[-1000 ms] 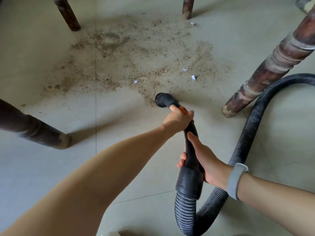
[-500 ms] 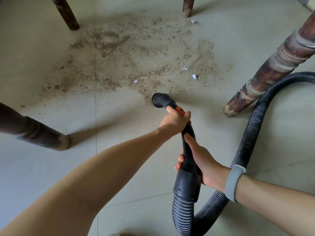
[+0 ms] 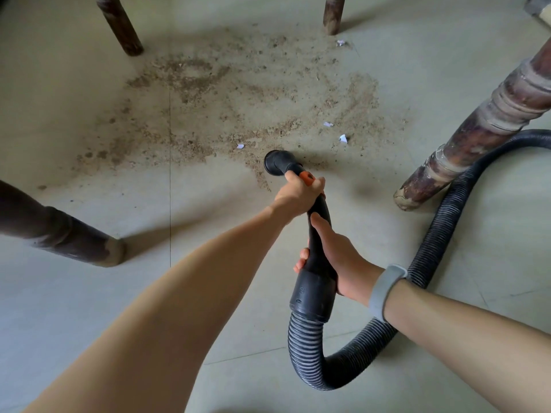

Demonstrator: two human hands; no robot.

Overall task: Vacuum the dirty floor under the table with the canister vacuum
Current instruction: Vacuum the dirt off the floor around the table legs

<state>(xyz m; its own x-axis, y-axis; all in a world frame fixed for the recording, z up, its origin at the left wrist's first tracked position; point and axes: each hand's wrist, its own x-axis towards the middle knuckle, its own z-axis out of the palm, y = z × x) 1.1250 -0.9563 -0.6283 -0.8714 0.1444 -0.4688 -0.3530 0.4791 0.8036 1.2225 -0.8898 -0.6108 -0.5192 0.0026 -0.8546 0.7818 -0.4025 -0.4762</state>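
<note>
The left hand [image 3: 298, 196] curls round the front of the black vacuum wand [image 3: 317, 234], just behind an orange button [image 3: 307, 177], while the right hand [image 3: 335, 257] wraps the wand lower down, thumb laid along its top and fingertips showing on the far side. A small round mark sits on the cuff [image 3: 313, 293] (too small to read). The nozzle [image 3: 275, 166] rests at the near edge of the dirt patch [image 3: 238, 96], sawdust-like grit spread over the pale tiled floor [image 3: 74, 308] with white paper scraps [image 3: 343, 138] among it. The ribbed hose [image 3: 432, 234] loops from the cuff, past the right wrist's grey band [image 3: 384, 290], behind the turned wooden table leg [image 3: 489, 114]. Three more legs [image 3: 59, 234] ring the patch.
</note>
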